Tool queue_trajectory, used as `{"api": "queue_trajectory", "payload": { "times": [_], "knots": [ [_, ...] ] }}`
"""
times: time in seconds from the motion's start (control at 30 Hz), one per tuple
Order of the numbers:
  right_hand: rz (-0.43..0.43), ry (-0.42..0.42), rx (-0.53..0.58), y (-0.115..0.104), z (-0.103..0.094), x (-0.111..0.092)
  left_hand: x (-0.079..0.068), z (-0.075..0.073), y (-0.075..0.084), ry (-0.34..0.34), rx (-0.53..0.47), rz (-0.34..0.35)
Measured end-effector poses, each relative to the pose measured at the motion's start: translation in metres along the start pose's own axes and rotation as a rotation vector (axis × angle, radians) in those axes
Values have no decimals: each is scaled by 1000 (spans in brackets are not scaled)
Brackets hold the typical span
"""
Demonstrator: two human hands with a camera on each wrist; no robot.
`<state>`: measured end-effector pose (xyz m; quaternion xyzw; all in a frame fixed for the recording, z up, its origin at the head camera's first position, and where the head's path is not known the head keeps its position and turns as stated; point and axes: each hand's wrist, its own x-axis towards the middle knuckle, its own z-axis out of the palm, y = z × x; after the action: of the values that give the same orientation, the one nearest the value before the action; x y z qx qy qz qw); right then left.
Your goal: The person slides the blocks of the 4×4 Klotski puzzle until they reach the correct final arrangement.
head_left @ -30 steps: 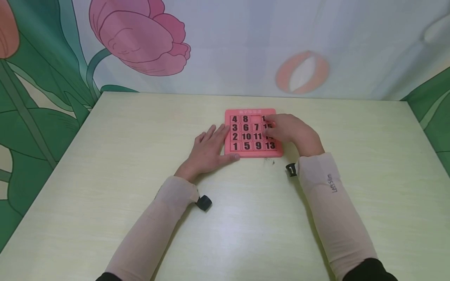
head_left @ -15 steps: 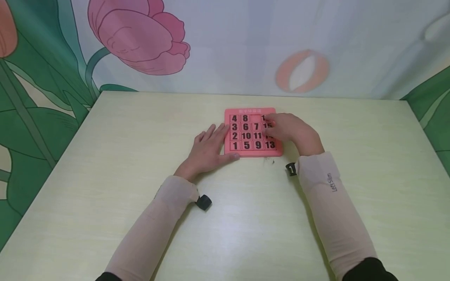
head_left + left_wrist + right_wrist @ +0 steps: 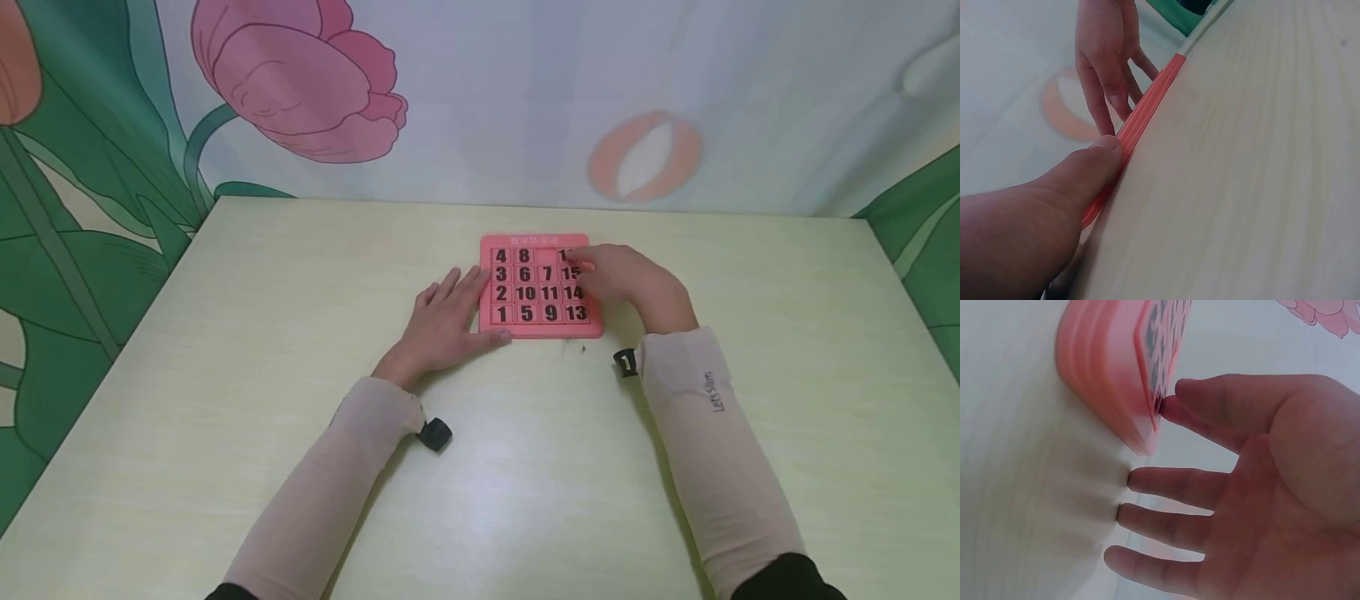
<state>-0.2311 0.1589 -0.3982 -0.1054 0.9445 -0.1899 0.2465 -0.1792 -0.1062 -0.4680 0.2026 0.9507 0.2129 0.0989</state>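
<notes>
A pink number slide puzzle (image 3: 540, 331) lies flat on the table, its tiles printed with black numerals. The gap (image 3: 546, 256) is in the top row, third from the left. My left hand (image 3: 442, 325) rests at the puzzle's lower left corner, fingertips along its left side and thumb on the near edge; the left wrist view shows this thumb (image 3: 1085, 172) against the ridged rim. With its index fingertip, my right hand (image 3: 626, 279) touches the top right tile, partly hiding its numeral. In the right wrist view the right thumb (image 3: 1229, 400) is lifted off the tiles and the other fingers are spread.
The pale wood table (image 3: 480, 500) extends around the puzzle on every side. Behind its far edge hangs a curtain (image 3: 510, 100) printed with flowers and leaves. A few dark specks (image 3: 582, 348) mark the tabletop just below the puzzle.
The right thumb has shifted slightly right, uncovering the 14 and 15 tiles. The left hand, the puzzle and the gap have stayed in place.
</notes>
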Motion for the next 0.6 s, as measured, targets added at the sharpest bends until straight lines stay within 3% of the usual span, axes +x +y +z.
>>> {"api": "queue_trajectory", "payload": {
  "times": [0.4,0.6],
  "knots": [
    [-52,38,16,-13,16,6,0,1,-1,-2,-5,-8],
    [-77,46,-46,-24,25,10,0,1,0,0,1,-10]
  ]
}}
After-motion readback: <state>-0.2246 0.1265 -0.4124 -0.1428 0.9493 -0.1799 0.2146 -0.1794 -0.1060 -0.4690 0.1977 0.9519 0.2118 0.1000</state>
